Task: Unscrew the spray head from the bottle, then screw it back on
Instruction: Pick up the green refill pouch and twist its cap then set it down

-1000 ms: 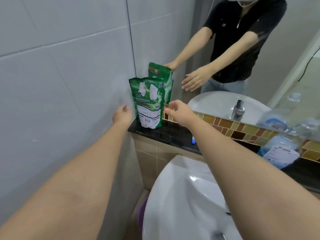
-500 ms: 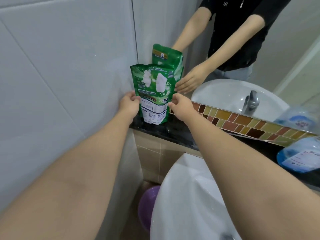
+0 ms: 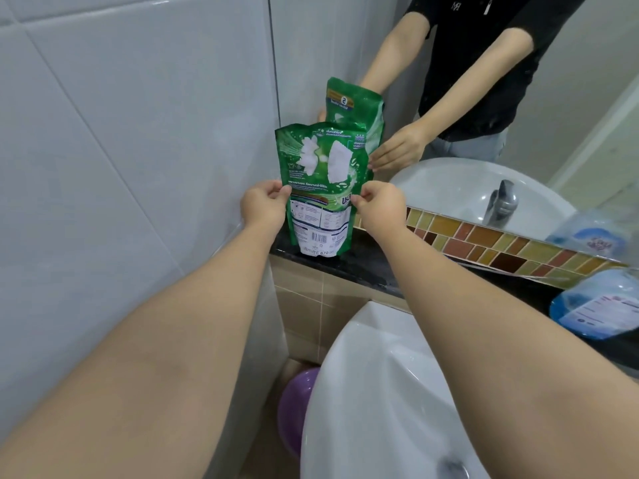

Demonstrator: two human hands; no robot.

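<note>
A green refill pouch (image 3: 321, 174) stands upright on the black ledge (image 3: 363, 267) in the corner by the tiled wall. My left hand (image 3: 264, 205) pinches its left edge and my right hand (image 3: 378, 205) pinches its right edge, at about mid height. The mirror behind shows the pouch's reflection (image 3: 352, 105). A clear plastic bottle with a blue label (image 3: 594, 305) lies at the right end of the ledge, partly cut off by the frame. No spray head is visible.
A white washbasin (image 3: 373, 392) sits below the ledge. A strip of brown and yellow mosaic tiles (image 3: 501, 243) runs under the mirror. The tap (image 3: 501, 205) appears as a reflection. A purple bucket (image 3: 294, 406) stands on the floor beneath the basin.
Both hands closed in from either side of the pouch and now pinch its edges. The view has moved closer to the corner.
</note>
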